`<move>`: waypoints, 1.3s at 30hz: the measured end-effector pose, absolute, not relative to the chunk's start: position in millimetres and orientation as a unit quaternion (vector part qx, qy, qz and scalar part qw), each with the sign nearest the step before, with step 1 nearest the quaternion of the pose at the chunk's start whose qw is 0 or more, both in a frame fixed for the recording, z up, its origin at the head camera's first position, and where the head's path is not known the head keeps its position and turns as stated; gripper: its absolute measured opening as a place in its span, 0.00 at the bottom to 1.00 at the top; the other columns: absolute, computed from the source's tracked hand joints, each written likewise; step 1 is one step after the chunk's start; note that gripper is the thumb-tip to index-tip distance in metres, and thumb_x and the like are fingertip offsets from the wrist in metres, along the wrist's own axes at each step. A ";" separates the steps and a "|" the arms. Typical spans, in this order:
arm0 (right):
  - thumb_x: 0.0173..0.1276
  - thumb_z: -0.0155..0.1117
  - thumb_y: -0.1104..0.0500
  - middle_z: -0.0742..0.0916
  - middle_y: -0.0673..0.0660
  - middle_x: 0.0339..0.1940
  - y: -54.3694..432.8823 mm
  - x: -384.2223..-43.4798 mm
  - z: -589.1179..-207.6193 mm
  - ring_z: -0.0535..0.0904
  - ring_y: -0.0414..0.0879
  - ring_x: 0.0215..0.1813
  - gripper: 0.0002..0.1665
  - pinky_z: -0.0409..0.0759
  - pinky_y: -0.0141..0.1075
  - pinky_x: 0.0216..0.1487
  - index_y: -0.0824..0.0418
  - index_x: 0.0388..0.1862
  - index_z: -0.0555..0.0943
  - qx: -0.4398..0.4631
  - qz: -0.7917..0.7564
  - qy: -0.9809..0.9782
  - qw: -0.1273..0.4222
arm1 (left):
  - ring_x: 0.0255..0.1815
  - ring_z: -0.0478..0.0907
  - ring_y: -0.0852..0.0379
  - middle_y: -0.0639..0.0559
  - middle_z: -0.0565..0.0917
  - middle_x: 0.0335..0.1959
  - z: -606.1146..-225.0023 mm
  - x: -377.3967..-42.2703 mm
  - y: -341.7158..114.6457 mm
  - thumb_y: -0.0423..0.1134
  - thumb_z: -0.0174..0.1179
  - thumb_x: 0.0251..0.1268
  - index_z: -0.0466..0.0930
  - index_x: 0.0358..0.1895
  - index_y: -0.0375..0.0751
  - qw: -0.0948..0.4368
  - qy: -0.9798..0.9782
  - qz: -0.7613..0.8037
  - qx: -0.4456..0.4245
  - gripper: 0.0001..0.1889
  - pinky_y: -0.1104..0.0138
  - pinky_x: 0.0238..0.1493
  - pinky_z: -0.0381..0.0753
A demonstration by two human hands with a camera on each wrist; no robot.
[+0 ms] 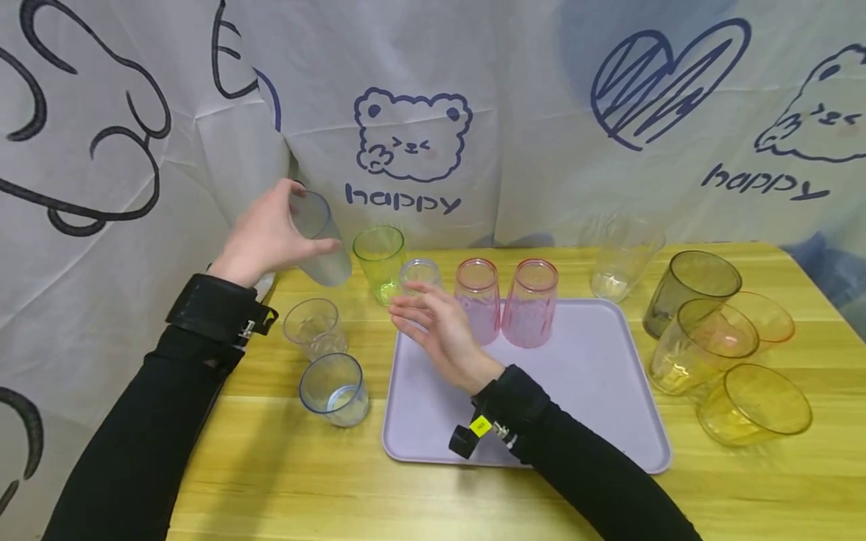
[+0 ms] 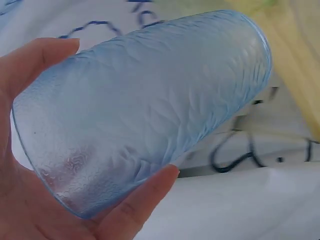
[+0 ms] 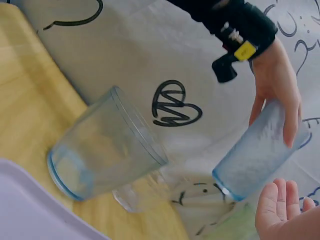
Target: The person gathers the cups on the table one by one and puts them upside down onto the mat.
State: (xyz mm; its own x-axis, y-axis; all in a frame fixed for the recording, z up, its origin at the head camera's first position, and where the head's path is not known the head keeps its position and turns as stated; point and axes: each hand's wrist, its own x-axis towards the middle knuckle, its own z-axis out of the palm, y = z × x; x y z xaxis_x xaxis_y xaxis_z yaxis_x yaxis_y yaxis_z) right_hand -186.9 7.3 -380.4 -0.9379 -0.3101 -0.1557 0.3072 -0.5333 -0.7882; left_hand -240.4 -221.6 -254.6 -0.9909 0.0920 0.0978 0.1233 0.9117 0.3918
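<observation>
My left hand (image 1: pixel 264 233) grips a pale blue textured tumbler (image 1: pixel 329 257), thumb on one side and fingers on the other. The tumbler leans at a slant above the back left of the table, also filling the left wrist view (image 2: pixel 145 110). My right hand (image 1: pixel 440 330) is held over the tray's left part, fingers extended and slightly bent, holding nothing. Just beyond its fingertips stands a small clear tumbler (image 1: pixel 421 270), partly hidden by them. A green tumbler (image 1: pixel 380 255) stands between the hands. Two pink tumblers (image 1: pixel 479 304) stand upside down by the right hand.
The lilac tray (image 1: pixel 575 406) lies mid-table. At left stand a clear tumbler (image 1: pixel 315 330) and a blue-rimmed tumbler (image 1: pixel 334 394). On the right are a clear tumbler (image 1: pixel 622 263), a grey one (image 1: pixel 690 289) and several yellowish ones (image 1: pixel 754 409). A printed cloth (image 1: pixel 528 150) hangs behind.
</observation>
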 end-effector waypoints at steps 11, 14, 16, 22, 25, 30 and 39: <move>0.75 0.45 0.65 0.84 0.52 0.46 47.8 -182.8 -369.3 0.83 0.44 0.52 0.24 0.83 0.33 0.62 0.65 0.68 0.64 -0.058 -0.870 0.473 0.128 | 0.60 0.79 0.36 0.35 0.77 0.64 -243.3 -221.4 -180.5 0.50 0.75 0.54 0.63 0.71 0.39 0.132 -0.936 -0.300 -0.131 0.44 0.45 0.59 0.80; 0.75 0.43 0.66 0.85 0.51 0.46 59.5 -180.8 -370.8 0.83 0.44 0.52 0.23 0.82 0.34 0.63 0.64 0.67 0.65 -0.066 -0.868 0.478 0.115 | 0.59 0.81 0.38 0.38 0.77 0.64 -252.0 -216.4 -165.8 0.47 0.75 0.54 0.62 0.71 0.40 0.158 -0.908 -0.358 -0.151 0.43 0.48 0.57 0.83; 0.76 0.43 0.66 0.85 0.50 0.45 66.9 -179.9 -372.3 0.83 0.44 0.53 0.22 0.82 0.35 0.63 0.63 0.67 0.65 -0.069 -0.867 0.482 0.104 | 0.59 0.81 0.39 0.39 0.77 0.63 -258.7 -212.5 -155.8 0.45 0.75 0.54 0.63 0.71 0.41 0.175 -0.888 -0.394 -0.160 0.42 0.50 0.54 0.85; 0.78 0.42 0.65 0.85 0.50 0.49 87.6 -175.9 -375.8 0.82 0.45 0.56 0.22 0.79 0.38 0.68 0.64 0.69 0.62 -0.085 -0.865 0.488 0.082 | 0.59 0.79 0.46 0.42 0.73 0.64 -284.3 -201.7 -124.4 0.40 0.76 0.52 0.64 0.69 0.41 0.213 -0.813 -0.510 -0.183 0.41 0.54 0.56 0.85; 0.78 0.42 0.63 0.84 0.51 0.52 96.6 -172.9 -377.8 0.81 0.46 0.59 0.22 0.78 0.40 0.69 0.63 0.69 0.62 -0.087 -0.867 0.484 0.081 | 0.62 0.74 0.50 0.42 0.72 0.64 -299.3 -197.5 -108.4 0.39 0.74 0.52 0.64 0.68 0.40 0.226 -0.777 -0.555 -0.192 0.40 0.55 0.64 0.79; 0.78 0.42 0.56 0.83 0.52 0.55 110.6 -168.5 -382.8 0.80 0.46 0.62 0.18 0.78 0.38 0.69 0.54 0.63 0.65 -0.092 -0.876 0.466 0.085 | 0.64 0.70 0.52 0.40 0.73 0.64 -320.4 -192.7 -82.1 0.39 0.72 0.51 0.63 0.68 0.37 0.233 -0.726 -0.617 -0.196 0.40 0.51 0.67 0.75; 0.81 0.43 0.45 0.82 0.46 0.59 129.7 -161.9 -391.8 0.77 0.43 0.64 0.17 0.73 0.39 0.72 0.48 0.61 0.69 -0.118 -0.893 0.427 0.083 | 0.61 0.73 0.52 0.40 0.73 0.61 -350.4 -184.7 -41.7 0.48 0.71 0.52 0.60 0.69 0.39 0.196 -0.646 -0.713 -0.192 0.42 0.50 0.61 0.81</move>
State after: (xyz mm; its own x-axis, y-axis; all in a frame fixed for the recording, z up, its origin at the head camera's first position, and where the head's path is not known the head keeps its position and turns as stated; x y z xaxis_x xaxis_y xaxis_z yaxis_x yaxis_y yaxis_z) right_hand -161.9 129.7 -391.8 -0.9586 -0.2483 0.1392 0.0474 -0.6215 -0.7820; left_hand -184.7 -41.7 -350.4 -0.8496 -0.0307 0.5266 0.5271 -0.0892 0.8451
